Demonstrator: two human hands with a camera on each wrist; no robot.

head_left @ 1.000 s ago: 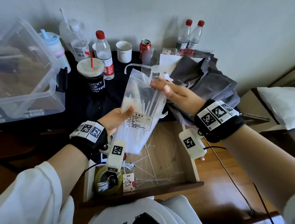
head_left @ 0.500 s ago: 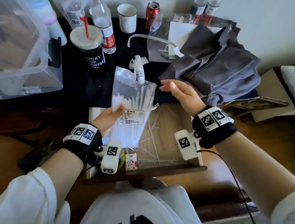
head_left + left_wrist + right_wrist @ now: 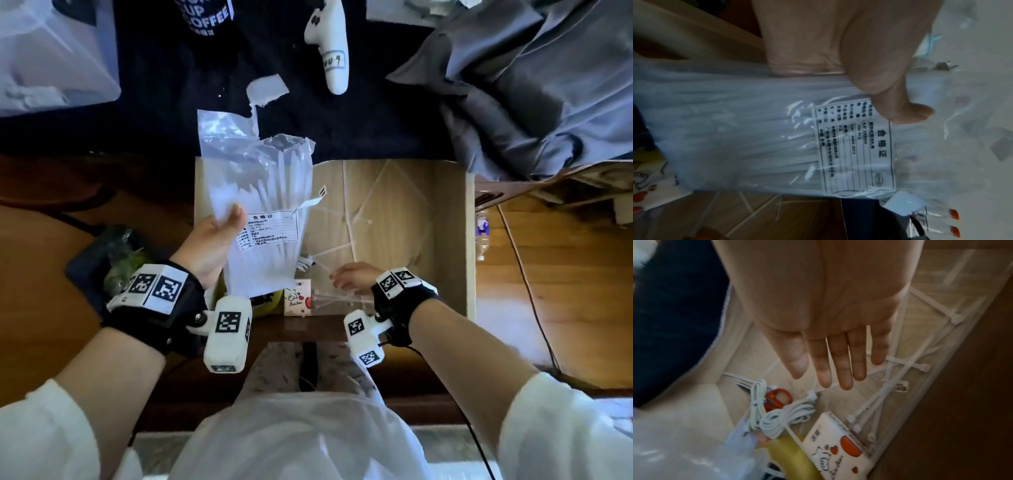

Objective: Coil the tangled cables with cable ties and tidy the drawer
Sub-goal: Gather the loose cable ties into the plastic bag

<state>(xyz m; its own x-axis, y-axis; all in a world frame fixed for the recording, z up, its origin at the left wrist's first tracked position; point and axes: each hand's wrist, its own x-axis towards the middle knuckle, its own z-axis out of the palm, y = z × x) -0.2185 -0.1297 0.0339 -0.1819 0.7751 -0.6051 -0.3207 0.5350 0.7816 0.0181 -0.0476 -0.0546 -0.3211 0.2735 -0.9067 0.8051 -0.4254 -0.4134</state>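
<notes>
Dark desk surface (image 3: 164, 113) at top, strewn with a crumpled grey cloth (image 3: 534, 85) and a black paper coffee cup (image 3: 205, 15). Below it, pale wooden drawer (image 3: 448, 240) stands open; orange-brown wood floor (image 3: 565, 291) to the right. Left hand (image 3: 212, 245) pinches a clear plastic bag of white cable ties (image 3: 260, 212), held upright over the drawer's left side. Right hand (image 3: 352, 277) lies flat, fingers (image 3: 840, 363) straight, over loose white cable ties (image 3: 900, 382) on the drawer floor. Coiled white cables (image 3: 781, 417) rest near red-handled scissors (image 3: 778, 398)
</notes>
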